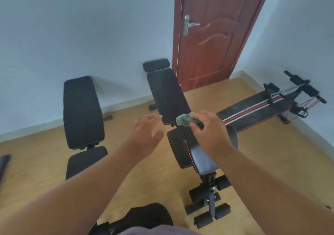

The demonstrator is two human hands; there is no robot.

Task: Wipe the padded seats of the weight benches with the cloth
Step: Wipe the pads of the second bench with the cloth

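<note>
Two black padded weight benches stand on the wooden floor. The left bench [82,108] has a long back pad and a short seat pad below it. The middle bench [168,95] has a headrest, a raised back pad and a seat pad [204,160] with red piping. My right hand [209,128] grips a bunched green cloth [184,119] above the gap between that bench's back pad and seat. My left hand [146,135] hovers with fingers spread, just left of the middle bench, holding nothing.
A third flat bench [256,108] with red and white stripes, springs and cords lies to the right. Black foam leg rollers [211,209] stick out at the middle bench's near end. A brown door [213,35] is shut behind. A dark object [144,216] sits near my body.
</note>
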